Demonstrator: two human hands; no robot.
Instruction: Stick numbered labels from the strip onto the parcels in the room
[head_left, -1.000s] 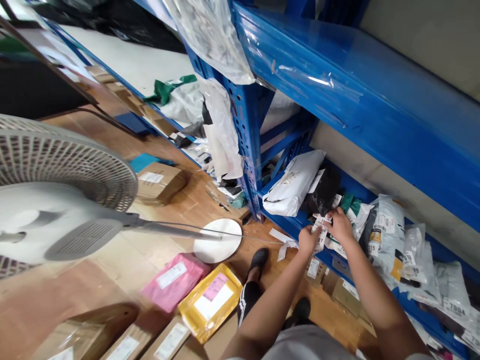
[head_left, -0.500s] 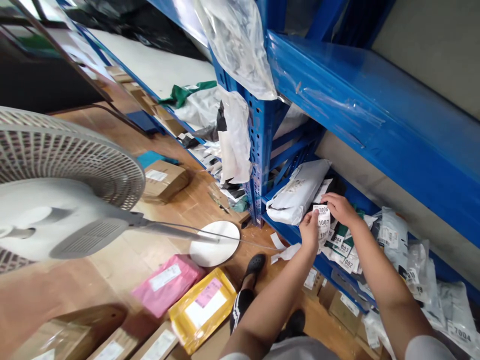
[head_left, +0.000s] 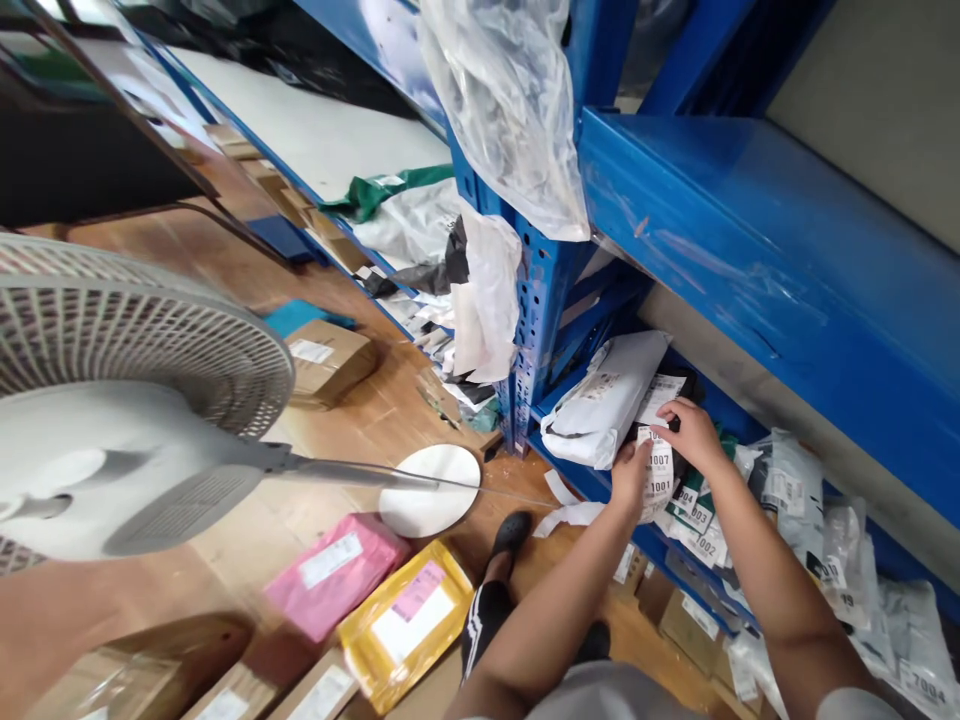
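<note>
L hand [head_left: 630, 478] pinches no. label strip [head_left: 660, 466]; R hand [head_left: 693, 434] at its top, fingers' grip unclear. Uneven pull may tear it.

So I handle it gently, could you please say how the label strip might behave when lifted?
The label strip looks thin, so it would probably flop. It is likely light: the left hand pinches just its edge. Being narrow, it may twist.

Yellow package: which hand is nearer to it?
Left. In the picture, the left hand is up and right of the yellow package; the right hand is farther up and right.
</note>
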